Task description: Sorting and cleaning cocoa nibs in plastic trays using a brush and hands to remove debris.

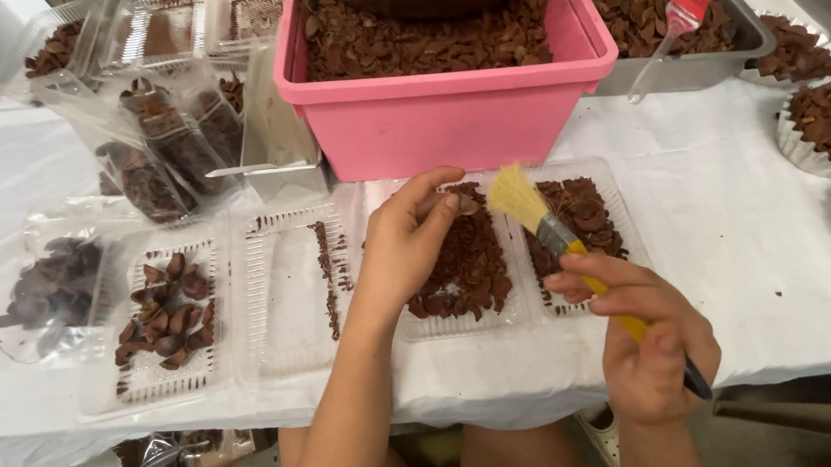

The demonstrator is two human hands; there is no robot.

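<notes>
A small brown piece (459,201) is pinched between the fingers (431,213) of the left hand (406,239); most of it is hidden by the fingertips. Just below those fingers a clear tray (461,326) heaped with brown shell-like pieces is seen on the white-covered surface (757,239). A yellow-handled brush (573,252) is clamped in the fingers (599,279) of the right hand (652,339), its pale bristles raised just beside the left fingertips; the handle's dark end is partly covered by the palm. Beyond the fingers a pink tub (446,114) is cut off by the upper edge. The bagged pieces (152,154) far to the left are blurred by plastic glare.
</notes>
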